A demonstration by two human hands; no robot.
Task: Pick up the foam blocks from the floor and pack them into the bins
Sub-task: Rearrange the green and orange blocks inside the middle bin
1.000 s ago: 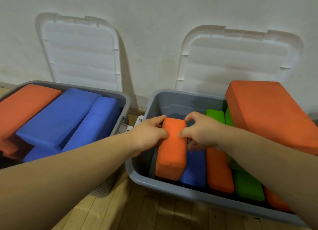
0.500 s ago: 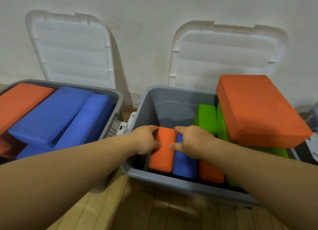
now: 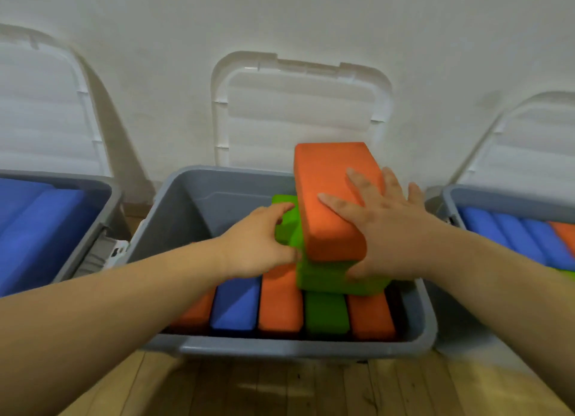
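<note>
grey plastic bin (image 3: 199,216), centre frame, holds a row of smooth rectangular foam blocks (image 3: 280,303). a big orange block (image 3: 326,191) lies tilted atop them, right hand (image 3: 385,228) spread flat on it. left hand (image 3: 255,244) curls round a green block (image 3: 284,225).

Both forearms extended; left grip (image 3: 258,241) curls on a green block (image 3: 284,228), right grip (image 3: 382,225) flat, fingers spread.

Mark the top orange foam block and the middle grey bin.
Large orange foam block (image 3: 326,191), head view, top face.
Middle grey plastic bin (image 3: 280,348), head view, near rim.
</note>
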